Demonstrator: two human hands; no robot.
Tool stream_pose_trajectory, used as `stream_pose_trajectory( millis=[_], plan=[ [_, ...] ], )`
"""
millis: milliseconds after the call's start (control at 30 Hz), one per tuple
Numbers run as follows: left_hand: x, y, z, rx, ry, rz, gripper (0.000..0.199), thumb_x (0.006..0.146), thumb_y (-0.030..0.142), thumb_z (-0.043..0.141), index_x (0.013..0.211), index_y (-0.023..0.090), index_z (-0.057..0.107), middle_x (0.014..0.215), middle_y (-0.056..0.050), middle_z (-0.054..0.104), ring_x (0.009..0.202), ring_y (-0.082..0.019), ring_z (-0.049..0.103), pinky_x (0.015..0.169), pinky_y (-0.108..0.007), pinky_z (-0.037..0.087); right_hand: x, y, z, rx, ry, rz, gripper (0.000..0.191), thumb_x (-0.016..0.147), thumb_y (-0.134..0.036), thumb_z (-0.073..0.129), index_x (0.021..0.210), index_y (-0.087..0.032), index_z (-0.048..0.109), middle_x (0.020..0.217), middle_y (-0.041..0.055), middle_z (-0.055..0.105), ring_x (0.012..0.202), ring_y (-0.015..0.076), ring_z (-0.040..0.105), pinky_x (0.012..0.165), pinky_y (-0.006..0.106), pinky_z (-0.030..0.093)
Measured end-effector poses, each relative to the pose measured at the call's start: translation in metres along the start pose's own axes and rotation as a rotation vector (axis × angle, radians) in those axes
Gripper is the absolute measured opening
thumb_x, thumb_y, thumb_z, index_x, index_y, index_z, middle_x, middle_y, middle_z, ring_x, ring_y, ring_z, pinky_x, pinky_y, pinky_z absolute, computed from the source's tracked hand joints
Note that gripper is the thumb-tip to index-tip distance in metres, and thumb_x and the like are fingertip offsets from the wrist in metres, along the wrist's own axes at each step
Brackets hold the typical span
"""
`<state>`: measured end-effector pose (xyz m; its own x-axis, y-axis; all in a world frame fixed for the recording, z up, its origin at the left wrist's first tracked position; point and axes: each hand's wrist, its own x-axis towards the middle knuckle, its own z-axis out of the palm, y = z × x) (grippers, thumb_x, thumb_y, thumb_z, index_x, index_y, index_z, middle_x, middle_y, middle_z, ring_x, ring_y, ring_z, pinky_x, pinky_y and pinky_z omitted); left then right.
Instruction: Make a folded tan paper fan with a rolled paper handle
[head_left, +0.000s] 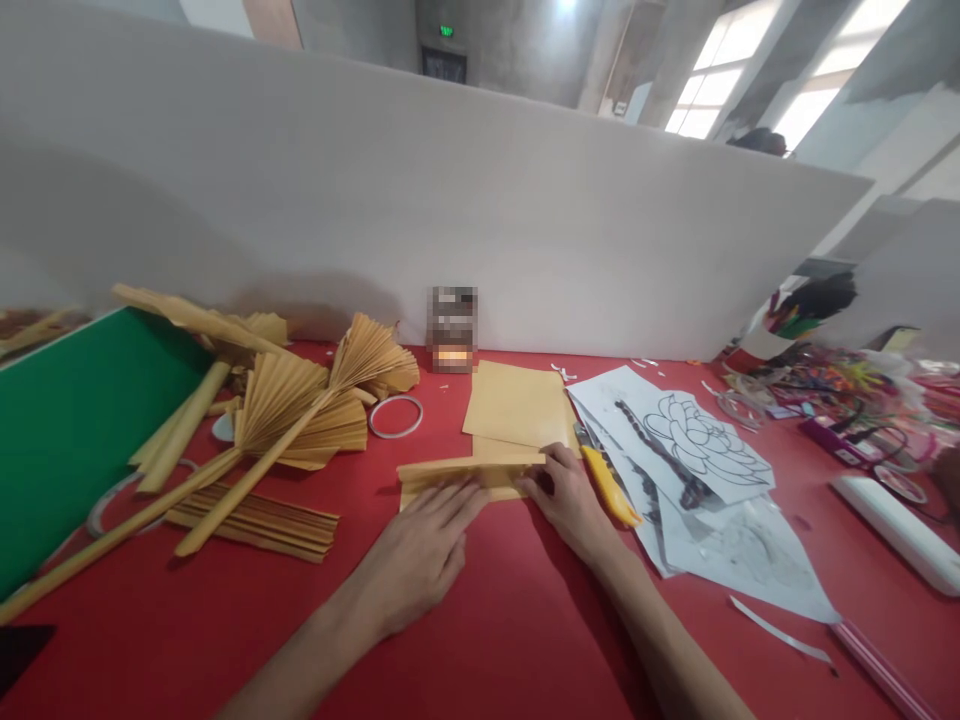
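Note:
A narrow, folded strip of tan kraft paper [435, 468] lies crosswise on the red table in front of me. My left hand [424, 550] rests flat on it, fingers stretched out along its lower part. At the strip's right end my right hand [566, 498] is closed, thumb and fingers gripping the paper edge. Just behind the strip lie square tan sheets [517, 405]. A yellow utility knife [611, 487] sits right beside my right hand.
To the left are pleated paper fans [281, 405] with rolled-paper stems, a pleated paper bundle [259, 522], a tape ring [396, 417] and a green board [90, 430]. Rightward lie lotus drawings [705, 440], a white bar [896, 530] and craft clutter. A white partition [450, 190] stands behind.

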<state>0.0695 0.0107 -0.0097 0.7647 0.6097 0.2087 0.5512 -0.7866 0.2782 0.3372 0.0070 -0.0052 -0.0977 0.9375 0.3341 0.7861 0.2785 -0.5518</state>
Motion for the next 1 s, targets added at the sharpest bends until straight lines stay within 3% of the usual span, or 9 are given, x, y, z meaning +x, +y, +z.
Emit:
stream_pose_trajectory(
  millis=[133,267,367,433,567,733,867,1000],
  plan=[
    [-0.001,0.001,-0.003,-0.010,-0.021,0.006,0.066,0.101,0.014,0.042,0.164,0.032,0.030,0.169,0.001,0.036,0.156,-0.021,0.034,0.127,-0.047,0.034,-0.009,-0.013,-0.003,-0.143,0.036,-0.015,0.017,0.104,-0.026,0.057,0.088,-0.023,0.062,0.098,0.0087,0.063,0.090,0.0255,0.063,0.084,0.041,0.053],
    [-0.002,-0.001,0.000,-0.006,0.008,0.013,0.061,0.103,0.019,0.044,0.162,0.031,0.035,0.168,-0.001,0.039,0.155,-0.021,0.037,0.126,-0.045,0.034,-0.025,-0.044,0.003,-0.290,-0.042,-0.205,0.021,0.106,-0.019,0.049,0.109,-0.022,0.069,0.107,0.0120,0.073,0.103,0.0296,0.068,0.095,0.048,0.053],
    [-0.002,-0.002,0.002,0.018,0.012,0.015,0.059,0.103,0.021,0.045,0.161,0.026,0.036,0.167,-0.003,0.040,0.154,-0.021,0.037,0.126,-0.044,0.033,-0.034,-0.059,0.015,-0.237,-0.081,-0.246,0.034,0.105,-0.021,0.052,0.137,-0.018,0.062,0.133,0.0160,0.070,0.125,0.0330,0.064,0.106,0.052,0.052],
    [-0.002,-0.001,0.002,0.034,0.010,0.026,0.061,0.103,0.021,0.045,0.162,0.025,0.034,0.168,-0.004,0.038,0.155,-0.021,0.037,0.126,-0.043,0.033,-0.037,-0.060,0.022,-0.251,-0.098,-0.253,0.042,0.106,-0.020,0.048,0.146,-0.015,0.057,0.144,0.0174,0.064,0.135,0.0328,0.060,0.110,0.051,0.053],
    [-0.010,-0.002,0.000,0.099,0.030,0.016,0.064,0.103,0.020,0.044,0.165,0.025,0.029,0.169,-0.003,0.038,0.154,-0.019,0.038,0.126,-0.039,0.031,-0.042,-0.055,0.028,-0.346,-0.107,-0.269,0.045,0.106,-0.018,0.042,0.148,-0.009,0.055,0.148,0.0176,0.060,0.139,0.0312,0.057,0.114,0.048,0.052],
    [-0.042,-0.014,-0.008,0.240,0.072,-0.023,0.063,0.105,0.024,0.043,0.166,0.025,0.026,0.167,-0.002,0.040,0.151,-0.017,0.043,0.125,-0.033,0.029,-0.043,-0.055,0.027,-0.426,-0.132,-0.258,0.045,0.108,-0.019,0.039,0.148,-0.008,0.056,0.151,0.0159,0.058,0.141,0.0296,0.055,0.116,0.044,0.050],
    [-0.067,-0.017,-0.012,0.373,0.138,-0.030,0.063,0.104,0.022,0.044,0.165,0.023,0.030,0.162,-0.004,0.047,0.147,-0.020,0.048,0.125,-0.037,0.025,-0.043,-0.056,0.026,-0.457,-0.145,-0.261,0.045,0.108,-0.020,0.040,0.147,-0.007,0.056,0.150,0.0180,0.058,0.140,0.0311,0.056,0.114,0.046,0.052],
    [-0.074,-0.012,-0.011,0.419,0.193,-0.077,0.060,0.101,0.020,0.044,0.161,0.022,0.040,0.159,-0.006,0.051,0.144,-0.025,0.052,0.122,-0.042,0.028,-0.041,-0.070,0.033,-0.490,-0.096,-0.232,0.044,0.108,-0.024,0.044,0.141,0.000,0.060,0.141,0.0246,0.064,0.134,0.0356,0.061,0.111,0.050,0.052]
  ],
)
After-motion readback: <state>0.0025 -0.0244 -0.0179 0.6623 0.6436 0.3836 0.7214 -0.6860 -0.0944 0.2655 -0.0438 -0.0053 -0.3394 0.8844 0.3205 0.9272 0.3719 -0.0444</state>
